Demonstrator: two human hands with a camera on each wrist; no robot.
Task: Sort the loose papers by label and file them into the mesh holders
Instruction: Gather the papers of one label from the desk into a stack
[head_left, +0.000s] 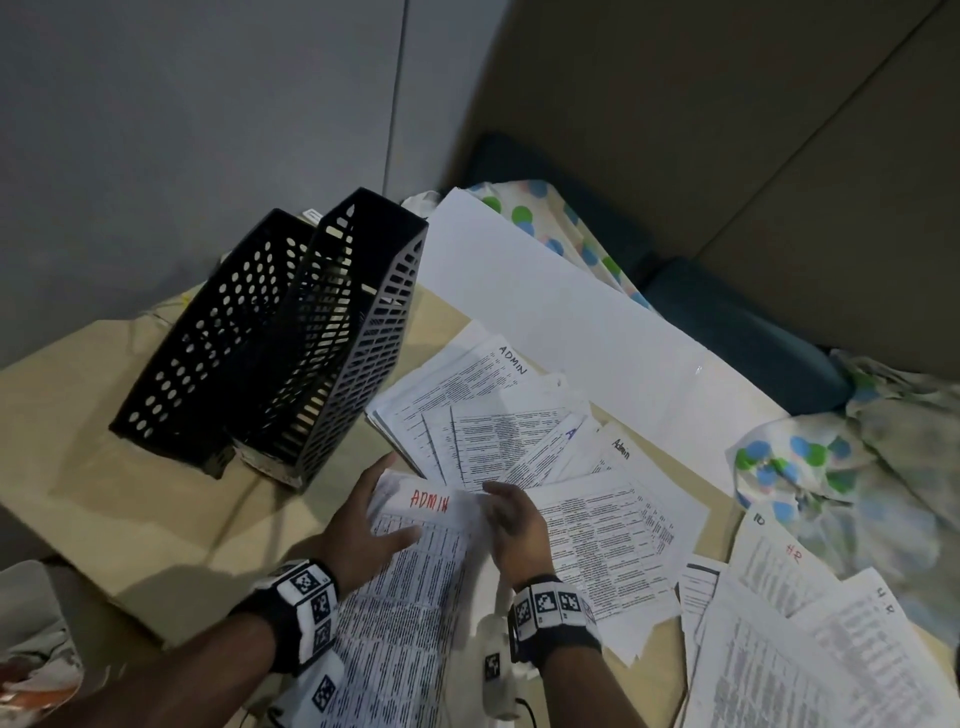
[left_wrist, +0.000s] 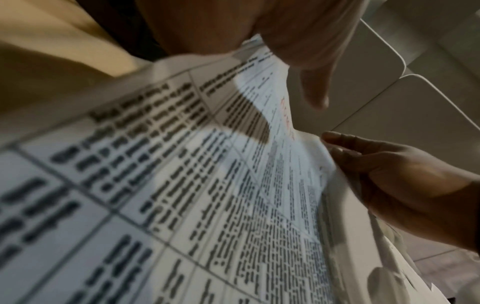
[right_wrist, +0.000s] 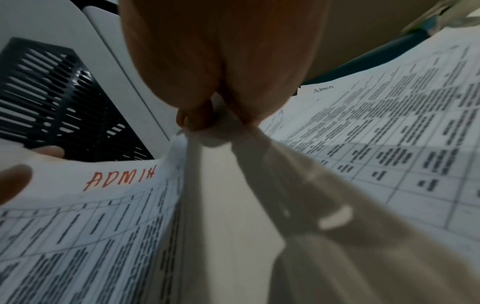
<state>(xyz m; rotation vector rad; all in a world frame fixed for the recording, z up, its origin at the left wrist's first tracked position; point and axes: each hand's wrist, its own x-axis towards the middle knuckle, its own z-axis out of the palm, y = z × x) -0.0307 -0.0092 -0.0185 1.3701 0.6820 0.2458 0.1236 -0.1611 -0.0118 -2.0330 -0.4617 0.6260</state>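
I hold a stack of printed sheets with "ADMIN" in red at its top, lifted over the table's front. My left hand grips its left top corner, thumb lying on the print. My right hand pinches the right edge near the top; in the right wrist view its fingertips close on the paper edge beside the red label. Two black mesh holders stand side by side just beyond and left of my hands. Their insides look empty from here.
A fan of sheets marked "Admin" lies behind my hands. Sheets marked "HR" lie at the right front. A large blank white sheet and a dotted cloth lie behind and right. The brown tabletop is bare at the left.
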